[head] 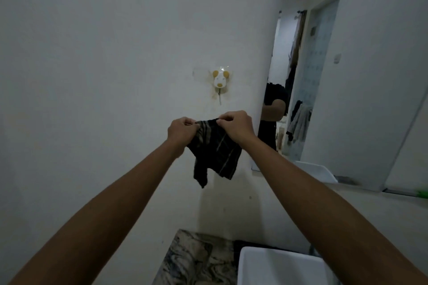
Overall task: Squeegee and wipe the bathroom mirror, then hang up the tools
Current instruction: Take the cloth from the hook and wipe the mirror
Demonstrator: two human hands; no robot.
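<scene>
Head view: I see my left hand (181, 131) and right hand (236, 124) pinching a dark cloth (214, 150) just below the wall hook (219, 83), hanging probably remaining.

Near the centre of the frame a wall hook (220, 81) sits on the wall (104, 53), with a cloth (214, 150) hanging just below it, held at its top edge between the left hand (181, 132) and the right hand (237, 125), left and right of it. Both forearms run up from the lower corners. To the right of the hook, a mirror (347, 76) fills the upper right. At the bottom centre lies a countertop (196, 259), with a basin (280, 266) on its right side.
</scene>
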